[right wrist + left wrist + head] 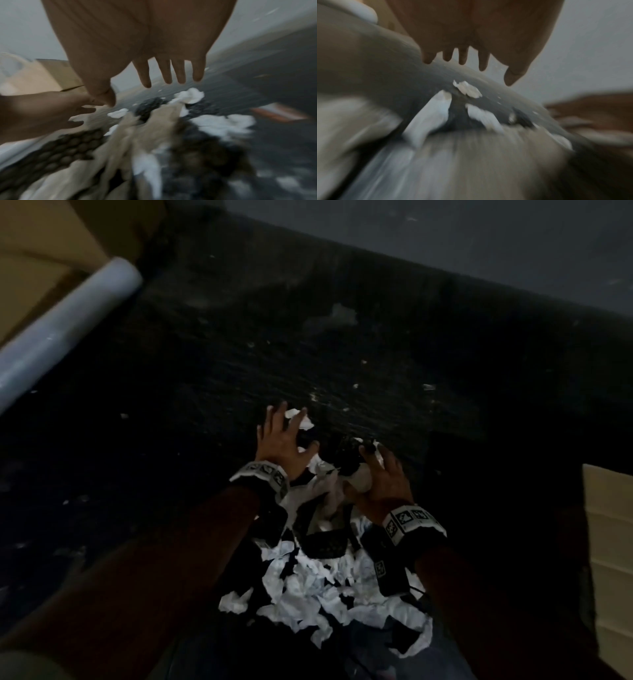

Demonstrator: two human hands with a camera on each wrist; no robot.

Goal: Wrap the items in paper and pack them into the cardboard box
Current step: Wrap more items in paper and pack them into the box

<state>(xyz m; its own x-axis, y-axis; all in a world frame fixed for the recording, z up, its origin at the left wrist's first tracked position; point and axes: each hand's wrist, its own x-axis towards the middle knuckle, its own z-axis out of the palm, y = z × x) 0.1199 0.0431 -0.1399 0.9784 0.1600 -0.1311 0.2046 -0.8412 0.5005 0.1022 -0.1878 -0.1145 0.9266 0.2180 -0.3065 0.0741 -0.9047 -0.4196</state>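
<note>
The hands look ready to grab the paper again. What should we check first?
1. Left hand free: ok, fingers spread, holding nothing.
2. Right hand free: ok, fingers straight in the right wrist view, gripping nothing.
3. Crumpled paper within reach: ok, it lies right below both hands.
4. Item to wrap found: cannot tell, something dark sits between the hands, too dim to identify.
5. Cardboard box nearby: ok, to the person's right; whether it has room, cannot tell.
6. Paper roll at hand: ok, on the far left.
</note>
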